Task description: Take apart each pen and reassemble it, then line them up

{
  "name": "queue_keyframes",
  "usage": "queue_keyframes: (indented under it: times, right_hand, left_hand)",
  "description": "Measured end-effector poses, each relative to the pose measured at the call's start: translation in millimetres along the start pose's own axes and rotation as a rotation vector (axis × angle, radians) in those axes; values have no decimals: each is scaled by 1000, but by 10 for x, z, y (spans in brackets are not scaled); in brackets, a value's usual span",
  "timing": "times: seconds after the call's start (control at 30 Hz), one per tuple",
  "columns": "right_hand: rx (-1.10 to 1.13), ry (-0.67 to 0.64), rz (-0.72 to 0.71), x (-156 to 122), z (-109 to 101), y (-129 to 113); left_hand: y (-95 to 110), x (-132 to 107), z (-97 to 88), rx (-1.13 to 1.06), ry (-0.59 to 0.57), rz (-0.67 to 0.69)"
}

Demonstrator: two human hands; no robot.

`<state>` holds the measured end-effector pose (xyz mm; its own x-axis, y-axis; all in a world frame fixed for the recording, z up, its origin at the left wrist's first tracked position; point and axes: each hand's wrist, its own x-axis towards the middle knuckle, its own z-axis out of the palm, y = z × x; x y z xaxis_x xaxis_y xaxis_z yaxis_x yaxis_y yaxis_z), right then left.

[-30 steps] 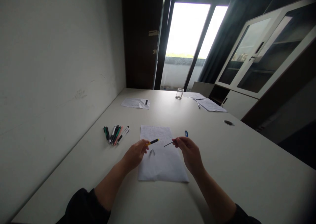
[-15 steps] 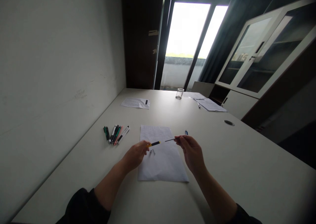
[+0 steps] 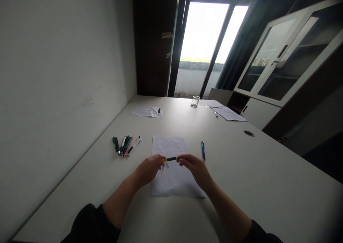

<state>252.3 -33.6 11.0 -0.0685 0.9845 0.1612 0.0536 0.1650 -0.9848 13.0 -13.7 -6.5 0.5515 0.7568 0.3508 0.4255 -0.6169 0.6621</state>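
My left hand (image 3: 148, 168) pinches the yellow end of a black and yellow pen barrel (image 3: 170, 159) just above a sheet of written paper (image 3: 173, 171). My right hand (image 3: 193, 167) meets the barrel's other end, fingers closed on it; the thin refill it held is hidden inside or behind the fingers. A small pen part (image 3: 167, 164) lies on the paper under the hands. A blue pen (image 3: 203, 150) lies on the white table (image 3: 254, 178) just right of the paper.
Several pens (image 3: 125, 145) lie in a row to the left of the paper. Farther back are a folded paper (image 3: 147, 111), a glass jar (image 3: 195, 101) and more sheets with a pen (image 3: 226, 113). A cable hole (image 3: 249, 133) is at right. The wall runs along the left.
My right hand moved left and brought the thin refill into the barrel held by my left hand; the hands now meet over the paper. The blue pen is uncovered.
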Motion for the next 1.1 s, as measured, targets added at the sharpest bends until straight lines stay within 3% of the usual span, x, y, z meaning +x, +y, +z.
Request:
queue_keyframes:
  times: [0.3, 0.77, 0.87, 1.1]
  right_hand:
    - [15, 71, -27, 5, -46, 36]
    - [-73, 61, -50, 72, 102, 66]
    - [-184, 19, -94, 109, 85, 117]
    - [-688, -160, -277, 216, 102, 279]
  left_hand:
    - [-17, 9, 5, 32, 5, 21]
    - [-47, -1, -29, 112, 81, -4]
    - [-40, 8, -51, 130, 113, -36]
    - [-45, 9, -69, 156, 106, -164]
